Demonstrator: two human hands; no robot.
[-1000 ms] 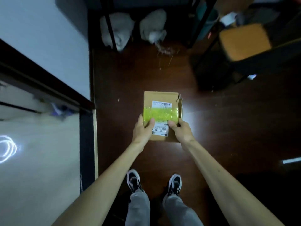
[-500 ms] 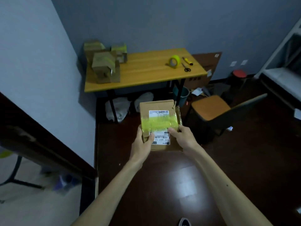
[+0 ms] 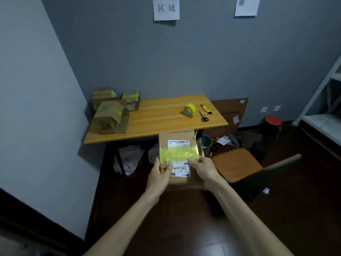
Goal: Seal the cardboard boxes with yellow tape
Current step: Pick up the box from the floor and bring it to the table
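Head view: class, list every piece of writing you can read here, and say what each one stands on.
"区域": lower line of the left wall sheet; its upper line is cut off.
"502 602-12": shipping label on the held box, printed upside down.
Remaining label print: too small.
Right wall sheet: blurred.

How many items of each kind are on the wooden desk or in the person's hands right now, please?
Taped cardboard boxes on the wooden desk: 3
Taped cardboard box in both hands: 1
Yellow tape roll: 1
Black-handled scissors: 1
Yellow utility knife: 1
Total: 7
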